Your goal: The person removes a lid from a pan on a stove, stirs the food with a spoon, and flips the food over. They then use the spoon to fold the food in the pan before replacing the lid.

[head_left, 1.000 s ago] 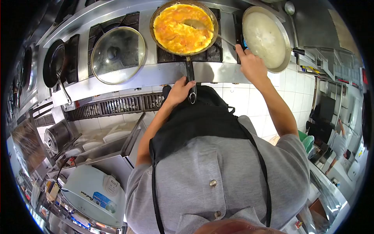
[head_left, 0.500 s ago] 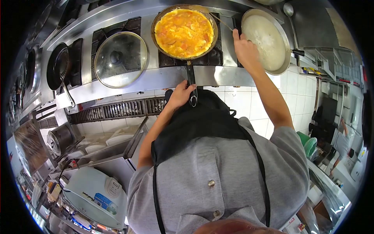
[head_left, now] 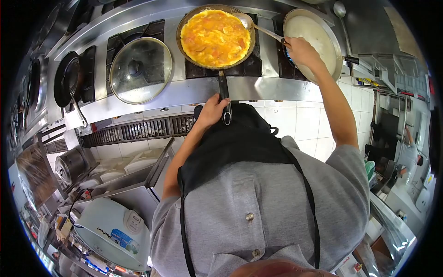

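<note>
A frying pan [head_left: 254,44] stands on the stove, filled with a round yellow omelette [head_left: 215,38] with orange-red bits and a moist top. My left hand [head_left: 213,111] is closed around the pan's black handle near its end. In my right hand [head_left: 304,51] is the handle of a long metal cooking spoon [head_left: 267,32], gripped to the right of the pan. The spoon's rounded head rests at the pan's upper right rim, beside the omelette. Under my right forearm sits a wide pan of whitish liquid [head_left: 318,39], partly hidden by my hand.
A glass lid [head_left: 140,83] covers a pan to the left. Farther left is a dark pan [head_left: 64,78] with a utensil in it. Another long spoon [head_left: 340,11] lies at the upper right. A rice cooker [head_left: 110,231] stands at lower left. Another person [head_left: 408,152] is at far right.
My right hand has moved right and slightly down, turning the spoon so its rounded head shows more clearly. A blue burner flame now shows beside the pan of whitish liquid. My left hand stays on the handle.
</note>
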Action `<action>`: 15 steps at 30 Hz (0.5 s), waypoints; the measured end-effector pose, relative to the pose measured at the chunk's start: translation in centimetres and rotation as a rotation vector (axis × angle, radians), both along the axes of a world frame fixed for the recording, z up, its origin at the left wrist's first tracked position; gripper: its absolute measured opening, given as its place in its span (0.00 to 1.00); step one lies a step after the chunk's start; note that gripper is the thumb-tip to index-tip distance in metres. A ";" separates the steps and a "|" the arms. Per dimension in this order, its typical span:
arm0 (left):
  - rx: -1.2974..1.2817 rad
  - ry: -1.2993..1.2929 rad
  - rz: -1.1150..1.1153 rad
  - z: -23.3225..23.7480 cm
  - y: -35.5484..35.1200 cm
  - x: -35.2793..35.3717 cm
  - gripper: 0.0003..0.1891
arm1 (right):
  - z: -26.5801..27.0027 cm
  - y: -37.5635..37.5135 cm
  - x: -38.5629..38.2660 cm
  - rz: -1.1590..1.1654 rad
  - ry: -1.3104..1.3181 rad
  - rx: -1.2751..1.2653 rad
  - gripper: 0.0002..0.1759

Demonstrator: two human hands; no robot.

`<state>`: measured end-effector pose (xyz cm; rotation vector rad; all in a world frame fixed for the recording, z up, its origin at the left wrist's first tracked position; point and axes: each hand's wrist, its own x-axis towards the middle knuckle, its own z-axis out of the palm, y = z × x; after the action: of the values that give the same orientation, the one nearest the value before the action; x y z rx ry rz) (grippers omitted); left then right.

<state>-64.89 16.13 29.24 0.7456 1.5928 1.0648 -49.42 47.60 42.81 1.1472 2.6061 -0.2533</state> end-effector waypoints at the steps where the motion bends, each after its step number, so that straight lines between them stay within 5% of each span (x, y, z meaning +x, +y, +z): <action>1: -0.010 0.016 -0.009 0.0 0.0 0.0 0.19 | -0.7 0.7 0.7 0.002 0.000 0.001 0.20; 7: -0.024 -0.017 -0.001 0.1 0.1 0.3 0.16 | -0.6 0.9 1.7 0.068 0.133 0.033 0.14; 10: -0.019 -0.055 0.010 0.2 0.2 0.4 0.14 | 1.2 0.1 0.3 0.032 0.002 -0.004 0.14; 15: 0.006 -0.048 0.022 -0.6 0.1 0.6 0.14 | 3.9 -4.6 -2.1 0.148 -0.129 0.325 0.22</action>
<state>-64.31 16.23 28.62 0.7031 1.5612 1.0959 -51.51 42.96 46.73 1.0189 2.6622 0.2753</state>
